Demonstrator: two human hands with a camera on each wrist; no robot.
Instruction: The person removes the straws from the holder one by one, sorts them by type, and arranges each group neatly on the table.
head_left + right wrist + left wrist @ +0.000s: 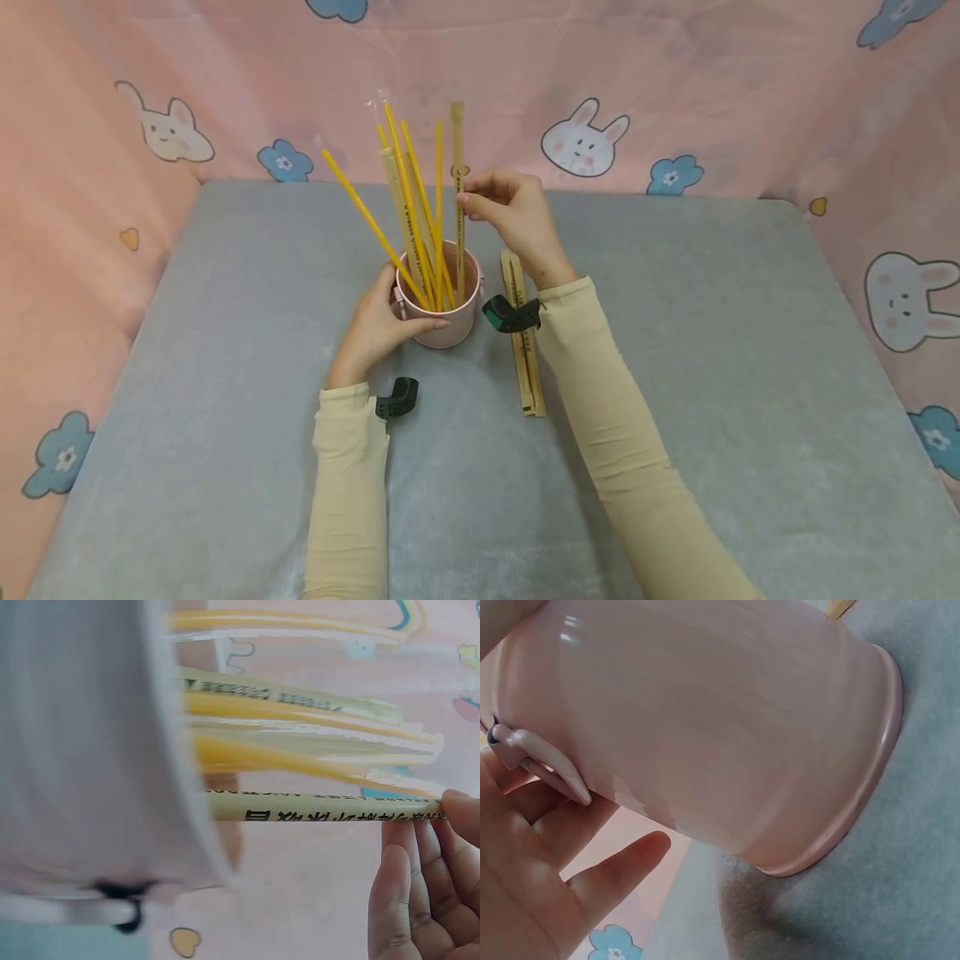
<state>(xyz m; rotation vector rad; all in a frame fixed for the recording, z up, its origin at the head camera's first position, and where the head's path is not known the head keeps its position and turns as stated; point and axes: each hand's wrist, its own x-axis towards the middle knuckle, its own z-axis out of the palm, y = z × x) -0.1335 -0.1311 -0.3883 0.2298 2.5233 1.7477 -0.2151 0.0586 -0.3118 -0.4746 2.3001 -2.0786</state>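
A small pink bucket (444, 335) stands on the grey table with several yellow straws (364, 218) in clear wrappers leaning out of it. Among them are brown paper-wrapped straws (402, 212). My left hand (372, 327) holds the bucket, its thumb along the front rim and the fingers round the left side. In the left wrist view those fingers (622, 870) lie by the folded handle (551, 761). My right hand (513, 218) pinches one upright paper-wrapped straw (322, 807) between thumb and fingers above the bucket; its lower end is inside the rim.
More paper-wrapped straws (529, 367) lie side by side on the table (720, 375), right of the bucket and partly under my right wrist. A pink cloth (480, 58) with rabbits and flowers hangs behind and at both sides.
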